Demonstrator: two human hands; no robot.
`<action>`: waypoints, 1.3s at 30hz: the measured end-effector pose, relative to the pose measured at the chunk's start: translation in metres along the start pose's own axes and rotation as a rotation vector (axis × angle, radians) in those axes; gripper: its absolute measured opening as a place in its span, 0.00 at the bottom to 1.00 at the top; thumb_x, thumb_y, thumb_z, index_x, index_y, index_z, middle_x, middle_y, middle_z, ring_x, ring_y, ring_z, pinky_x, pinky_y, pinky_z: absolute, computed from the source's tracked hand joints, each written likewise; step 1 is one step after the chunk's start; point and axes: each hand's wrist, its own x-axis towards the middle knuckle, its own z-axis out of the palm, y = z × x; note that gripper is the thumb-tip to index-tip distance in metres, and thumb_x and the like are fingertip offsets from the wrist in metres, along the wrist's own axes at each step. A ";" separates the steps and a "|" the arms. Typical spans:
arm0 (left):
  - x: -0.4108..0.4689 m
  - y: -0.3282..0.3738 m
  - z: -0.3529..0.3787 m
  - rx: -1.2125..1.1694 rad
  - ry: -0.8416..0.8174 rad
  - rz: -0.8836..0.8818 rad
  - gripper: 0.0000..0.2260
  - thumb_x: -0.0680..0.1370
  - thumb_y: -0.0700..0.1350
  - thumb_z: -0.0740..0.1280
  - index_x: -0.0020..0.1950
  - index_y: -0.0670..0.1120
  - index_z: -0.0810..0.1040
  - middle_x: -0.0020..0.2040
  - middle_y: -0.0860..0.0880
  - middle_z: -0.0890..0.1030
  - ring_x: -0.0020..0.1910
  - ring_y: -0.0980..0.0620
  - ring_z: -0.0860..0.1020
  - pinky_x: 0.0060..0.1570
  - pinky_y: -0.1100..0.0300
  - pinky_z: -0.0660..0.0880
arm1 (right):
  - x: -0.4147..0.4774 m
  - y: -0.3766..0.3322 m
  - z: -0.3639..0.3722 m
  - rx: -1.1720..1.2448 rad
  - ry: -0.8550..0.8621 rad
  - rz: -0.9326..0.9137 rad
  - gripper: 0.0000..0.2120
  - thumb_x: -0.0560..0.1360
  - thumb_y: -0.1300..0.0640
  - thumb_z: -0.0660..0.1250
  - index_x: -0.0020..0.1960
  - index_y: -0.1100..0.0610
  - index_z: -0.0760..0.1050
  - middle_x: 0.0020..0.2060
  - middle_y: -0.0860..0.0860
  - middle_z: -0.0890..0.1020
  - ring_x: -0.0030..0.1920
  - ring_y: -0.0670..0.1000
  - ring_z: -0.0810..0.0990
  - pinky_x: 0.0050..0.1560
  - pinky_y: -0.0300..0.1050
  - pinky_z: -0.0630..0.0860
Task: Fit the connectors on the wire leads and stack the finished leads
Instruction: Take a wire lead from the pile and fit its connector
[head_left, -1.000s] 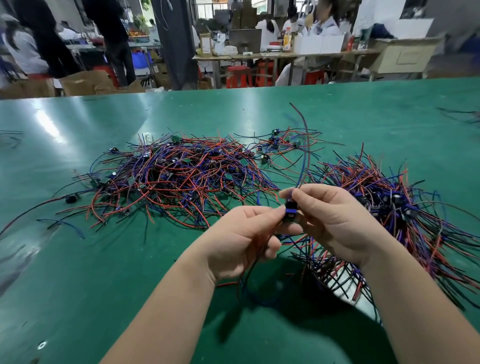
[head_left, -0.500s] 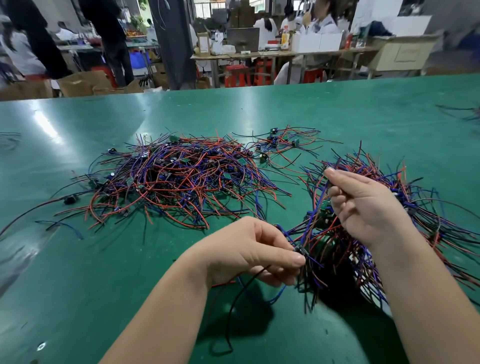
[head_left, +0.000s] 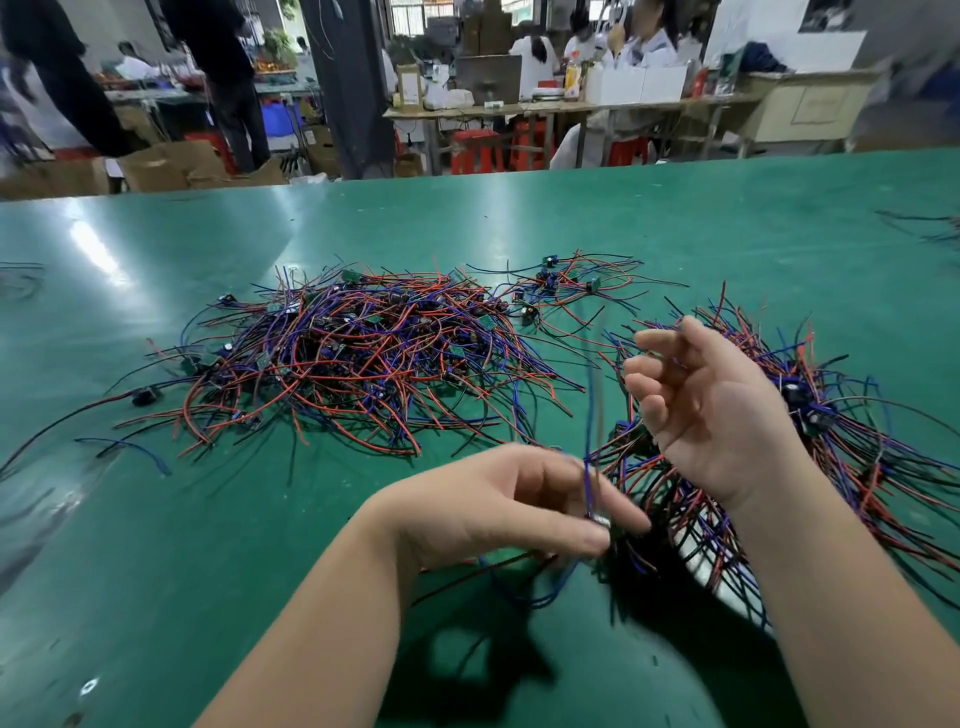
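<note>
Since the right hand (head_left: 711, 410) has let go and hangs relaxed, the left hand (head_left: 498, 509) alone pinches the lead (head_left: 587, 441) at the stack's (head_left: 857, 467) nine o'clock, likely adding it.

L hand (head_left: 498, 499) & R hand (head_left: 717, 410) bare, forearms (head_left: 311, 623) bare to frame edge.

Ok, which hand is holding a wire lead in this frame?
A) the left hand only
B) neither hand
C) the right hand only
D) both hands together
A: the left hand pinches a lead whose blue wire rises from its fingertips, while the right hand hangs over the right-side pile with fingers loosely curled, apparently holding nothing.
</note>
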 end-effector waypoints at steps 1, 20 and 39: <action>0.000 0.001 -0.001 -0.122 0.028 0.087 0.09 0.73 0.42 0.72 0.52 0.51 0.83 0.38 0.52 0.79 0.36 0.59 0.76 0.39 0.69 0.72 | 0.001 0.001 -0.001 0.000 -0.016 0.013 0.19 0.80 0.50 0.57 0.38 0.57 0.80 0.26 0.52 0.80 0.24 0.45 0.78 0.21 0.31 0.71; 0.017 -0.008 0.000 0.076 0.655 0.284 0.19 0.68 0.29 0.65 0.49 0.50 0.81 0.47 0.52 0.85 0.50 0.55 0.82 0.49 0.64 0.77 | -0.005 0.021 0.011 -0.110 -0.182 -0.054 0.07 0.62 0.57 0.69 0.34 0.59 0.83 0.28 0.50 0.78 0.26 0.43 0.73 0.28 0.31 0.71; 0.007 0.000 0.003 -0.234 0.281 -0.240 0.05 0.69 0.38 0.71 0.36 0.47 0.85 0.38 0.44 0.85 0.34 0.52 0.84 0.32 0.64 0.78 | 0.003 0.006 -0.007 -0.223 -0.027 -0.057 0.10 0.75 0.62 0.65 0.37 0.60 0.82 0.28 0.49 0.79 0.25 0.42 0.73 0.22 0.30 0.68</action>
